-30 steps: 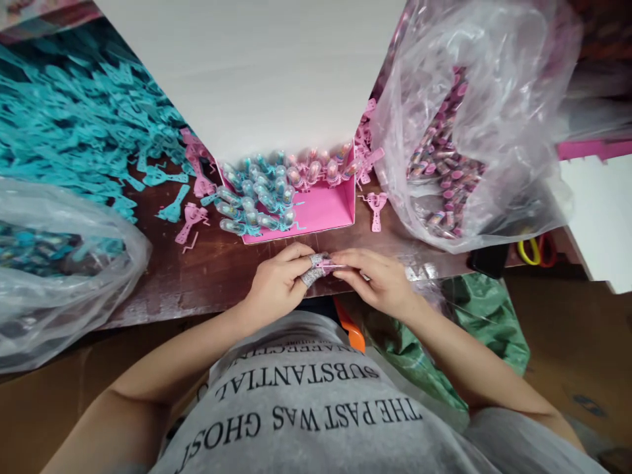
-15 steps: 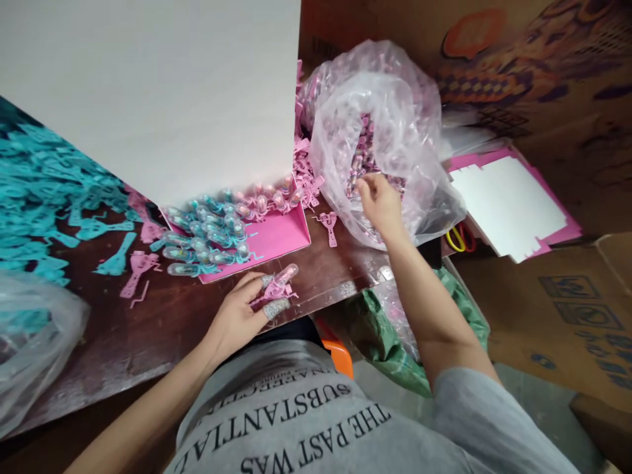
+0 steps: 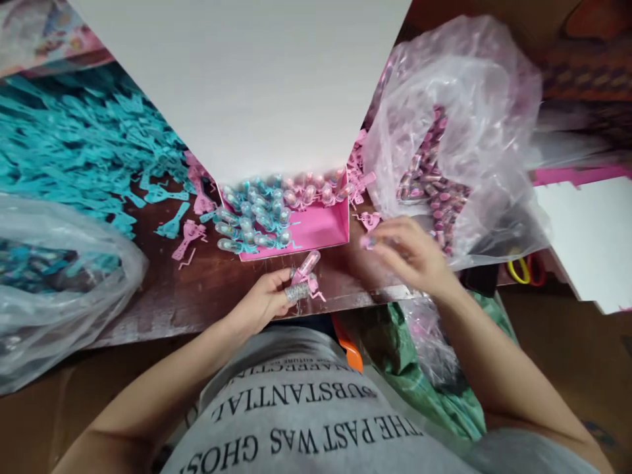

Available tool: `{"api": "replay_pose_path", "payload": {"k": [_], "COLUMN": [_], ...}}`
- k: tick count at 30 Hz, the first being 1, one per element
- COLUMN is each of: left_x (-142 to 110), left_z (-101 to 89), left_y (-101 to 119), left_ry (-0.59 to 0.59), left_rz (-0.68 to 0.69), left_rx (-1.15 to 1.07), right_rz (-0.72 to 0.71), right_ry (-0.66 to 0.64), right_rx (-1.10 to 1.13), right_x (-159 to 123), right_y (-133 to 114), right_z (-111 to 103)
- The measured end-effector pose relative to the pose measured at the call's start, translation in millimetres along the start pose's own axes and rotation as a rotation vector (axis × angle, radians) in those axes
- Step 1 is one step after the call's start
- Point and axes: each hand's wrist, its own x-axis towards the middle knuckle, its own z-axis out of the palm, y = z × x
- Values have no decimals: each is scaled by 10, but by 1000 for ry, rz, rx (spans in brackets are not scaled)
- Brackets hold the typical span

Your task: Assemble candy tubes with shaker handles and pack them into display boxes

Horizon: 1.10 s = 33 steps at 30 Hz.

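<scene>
In my left hand [image 3: 261, 299], whose fingertips are wrapped in grey tape, is a pink plastic toy [image 3: 309, 264] with a clear capsule on top. My right hand [image 3: 415, 255], slightly blurred, pinches a small pink-tipped capsule [image 3: 367, 242] between thumb and fingers. Between and beyond the hands sits an open pink box [image 3: 320, 227], its white lid [image 3: 257, 79] raised. Rows of assembled teal toys [image 3: 254, 214] fill its left part, and pink ones [image 3: 316, 189] line its back right. A loose pink handle piece [image 3: 370, 220] lies near my right fingertips.
A clear plastic bag [image 3: 498, 131] of pink capsules [image 3: 447, 197] stands at right. Teal handles [image 3: 83, 138] are heaped at left behind another plastic bag [image 3: 113, 289]. Yellow-handled scissors [image 3: 516, 271] and a white card sheet [image 3: 592, 237] lie far right. A green sack [image 3: 419, 388] hangs below the table edge.
My right hand has come out of the capsule bag toward my left hand, carrying a small capsule. My left hand still holds the pink toy, now tilted differently. The view has turned right to left.
</scene>
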Motion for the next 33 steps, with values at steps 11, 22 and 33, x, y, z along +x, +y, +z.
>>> {"api": "replay_pose_path", "payload": {"k": [11,22,33], "left_x": [38,-85,-151], "left_z": [42,-107,5], "left_y": [-61,14,119], "left_ry": [32,275,376], "left_rz": [268,870,934], "left_rx": [140,814,957], "right_rz": [-81,250,95], "right_ry": [-223,-333,-337], "right_rx": [215,350,366], "right_x": [-14,60,260], "right_y": [-571,-642,-665], "right_z": [482,365,340]}}
